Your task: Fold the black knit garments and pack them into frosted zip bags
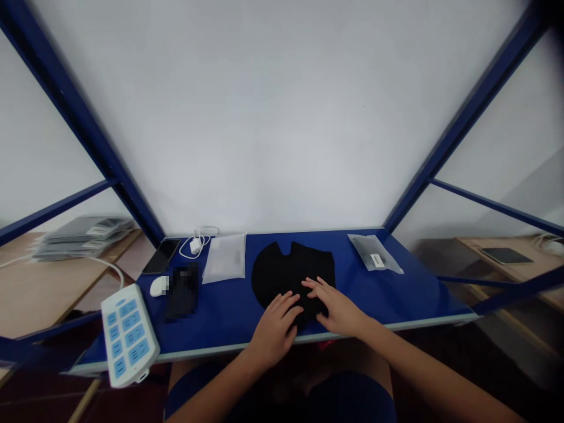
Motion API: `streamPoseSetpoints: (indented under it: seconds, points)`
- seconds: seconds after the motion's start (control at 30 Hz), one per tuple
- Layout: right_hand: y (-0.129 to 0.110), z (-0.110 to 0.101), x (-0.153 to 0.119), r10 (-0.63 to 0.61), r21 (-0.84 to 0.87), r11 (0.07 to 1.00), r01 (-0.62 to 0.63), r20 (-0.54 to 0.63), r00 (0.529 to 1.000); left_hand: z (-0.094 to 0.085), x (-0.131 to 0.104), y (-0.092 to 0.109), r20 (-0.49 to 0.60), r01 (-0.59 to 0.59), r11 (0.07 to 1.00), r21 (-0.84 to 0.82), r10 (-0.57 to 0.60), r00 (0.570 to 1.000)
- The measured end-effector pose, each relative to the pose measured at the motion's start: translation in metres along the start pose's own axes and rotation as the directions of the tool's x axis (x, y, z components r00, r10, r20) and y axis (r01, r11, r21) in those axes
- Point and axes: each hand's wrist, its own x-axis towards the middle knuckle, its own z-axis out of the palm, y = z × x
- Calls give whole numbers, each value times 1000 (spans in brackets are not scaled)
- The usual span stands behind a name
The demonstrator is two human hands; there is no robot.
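A flat black piece of fabric [282,273] lies on the blue tabletop, rounded on its left side and with a notch in its far edge. On its near left part rests my left hand [275,329], fingers extended and palm down. My right hand [337,308] lies on the near right part, its fingers spread. Both hands are open and grip nothing. The palms and arms hide some of the fabric's near edge.
Left of the fabric are a frosted plastic bag [225,258], a white charger with cable [195,245], a phone [161,257], a white mouse [157,286], a blurred dark item [182,294] and a power strip [130,335]. Another plastic bag [374,254] lies right. Blue posts [458,129] flank the table.
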Motion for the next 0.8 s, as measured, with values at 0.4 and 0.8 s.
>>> streamPoseSetpoints:
  seconds: [0.4,0.8]
  points:
    - [-12,23,-12,88,-81,992,-94,-72,993,-12,20,-9,-84,314,932,-180,-333,939]
    - [-17,28,-17,106,105,991,-83,-240,965,-24,57,-32,344,615,691,-380,-511,787]
